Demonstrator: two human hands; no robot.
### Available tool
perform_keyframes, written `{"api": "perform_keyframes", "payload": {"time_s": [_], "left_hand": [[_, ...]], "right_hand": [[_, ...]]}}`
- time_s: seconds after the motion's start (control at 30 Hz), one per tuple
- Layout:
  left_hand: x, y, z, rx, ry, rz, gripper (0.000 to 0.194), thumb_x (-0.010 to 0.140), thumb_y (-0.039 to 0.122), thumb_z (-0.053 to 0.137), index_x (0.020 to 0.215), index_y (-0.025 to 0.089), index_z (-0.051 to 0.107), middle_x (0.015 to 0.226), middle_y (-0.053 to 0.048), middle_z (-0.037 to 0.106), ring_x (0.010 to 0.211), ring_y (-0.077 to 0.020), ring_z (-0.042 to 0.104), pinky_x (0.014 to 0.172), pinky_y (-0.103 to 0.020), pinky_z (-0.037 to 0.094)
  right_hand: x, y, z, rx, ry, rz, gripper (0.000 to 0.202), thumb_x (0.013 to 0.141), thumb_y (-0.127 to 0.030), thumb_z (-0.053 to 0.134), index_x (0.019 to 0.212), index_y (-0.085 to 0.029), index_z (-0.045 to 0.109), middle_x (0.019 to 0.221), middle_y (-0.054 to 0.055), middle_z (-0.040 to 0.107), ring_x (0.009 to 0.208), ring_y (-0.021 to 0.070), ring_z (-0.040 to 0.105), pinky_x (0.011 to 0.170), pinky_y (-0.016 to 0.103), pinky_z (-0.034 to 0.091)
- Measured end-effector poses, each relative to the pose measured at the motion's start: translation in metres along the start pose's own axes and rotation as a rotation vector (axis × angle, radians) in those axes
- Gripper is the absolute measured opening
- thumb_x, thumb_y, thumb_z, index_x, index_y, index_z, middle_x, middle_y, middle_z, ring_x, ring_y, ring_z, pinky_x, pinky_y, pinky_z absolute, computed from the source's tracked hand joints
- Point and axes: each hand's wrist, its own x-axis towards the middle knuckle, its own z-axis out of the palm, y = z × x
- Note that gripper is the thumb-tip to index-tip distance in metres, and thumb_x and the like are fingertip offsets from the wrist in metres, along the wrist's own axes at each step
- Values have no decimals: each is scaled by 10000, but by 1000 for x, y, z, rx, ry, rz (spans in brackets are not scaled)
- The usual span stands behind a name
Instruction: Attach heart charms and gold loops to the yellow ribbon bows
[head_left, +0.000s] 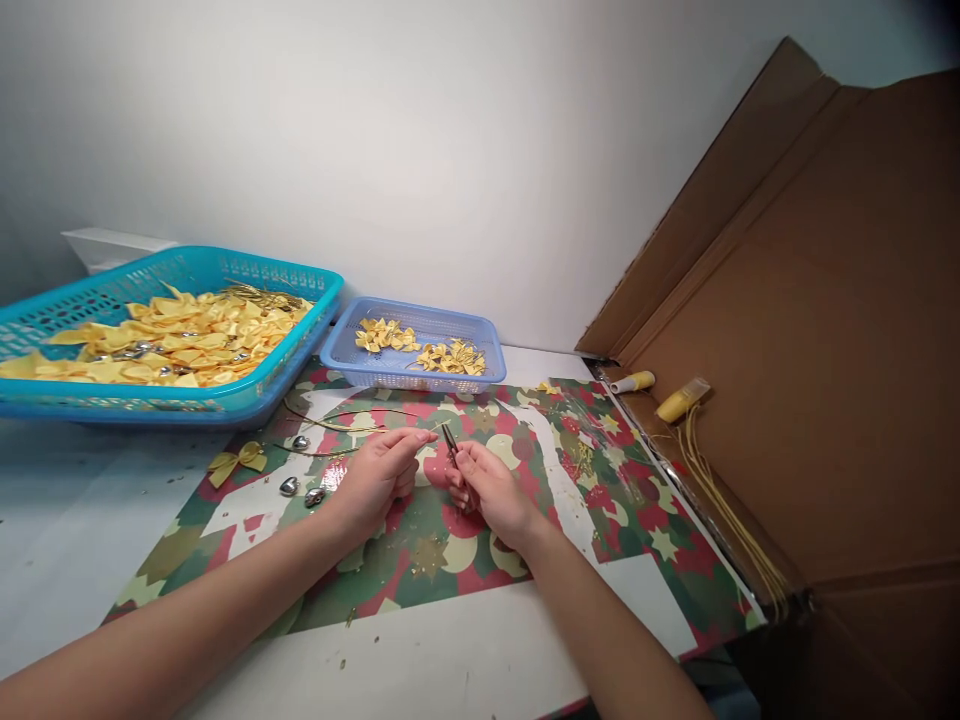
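My left hand [380,478] is closed in a pinch on a thin gold cord [442,427], whose tip shows just past the fingertips. Wrapped in my right hand [491,490] is a pair of pliers [449,440], dark narrow jaws pointing up and away, close beside that cord tip. My fingers mostly hide the handles. Left of my left hand lie silver heart-shaped pieces [289,487] and a yellow ribbon bow [237,463]. Longer gold cords [337,428] stretch across the patterned sheet [427,560] behind it.
A turquoise basket [247,383] heaped with yellow bows stands at left. Behind my hands is a blue basket [412,377] holding smaller bow piles. Cardboard [810,330] walls the right side, with yellow spools [682,400] and hanging gold cords [739,530]. Gold scraps [583,458] lie on the sheet.
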Motion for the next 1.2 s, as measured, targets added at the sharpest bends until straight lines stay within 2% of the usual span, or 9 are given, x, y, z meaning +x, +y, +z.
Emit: {"api": "perform_keyframes", "payload": {"time_s": [0.23,0.47,1.2], "left_hand": [[1,-1,0,18,-3,-6,373,607,461,795,758,162,633,394,143,256,387,-46,168,369,-178,150],[2,-1,-1,-8,3,-2,387,636,479,770,824,174,625,415,154,223,394,-54,152,369,-181,166],[3,-3,-2,134,-68,-10,330,671,467,745,723,157,644,431,124,262,415,-58,182,381,-175,171]], "right_hand": [[2,1,0,41,3,-45,506,728,-619,726,849,-198,472,650,-82,451,503,54,338,520,237,228],[4,2,-4,-30,30,-34,508,707,-627,727,847,-203,486,641,-81,464,508,66,341,531,246,241],[6,3,-5,23,70,-96,481,713,-610,731,834,-202,508,617,-79,459,504,67,323,515,243,229]]}}
